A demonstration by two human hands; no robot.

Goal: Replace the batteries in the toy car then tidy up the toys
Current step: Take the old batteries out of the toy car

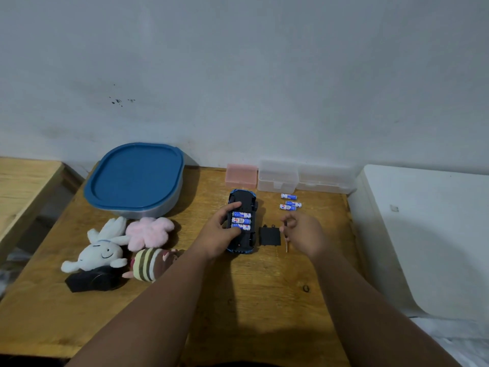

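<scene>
– From the left?
– Second wooden top (23, 181), a gap, then worn table (238, 300) against stained pale wall (238, 75). Blue-lidded tub (135, 176) at back; plushes (102, 250) and black object (92, 280) in front.
– Middle?
– Car (243, 197) belly-up mid-table, three batteries (242, 220) in its bay. Holding car with left grip (219, 234), fingers curled, thumb on nearest one. Cover (269, 235) just right.
– Further right?
– Pinching screwdriver (286, 246) in right grip (304, 234). Loose batteries (291, 203) behind, cases (277, 176) by wall, white surface (410, 234) beyond.

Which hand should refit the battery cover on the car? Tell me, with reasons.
Right, probably. The right hand lies just beside the black cover and holds the screwdriver, while the left hand grips the upturned toy car, steadying it.
</scene>
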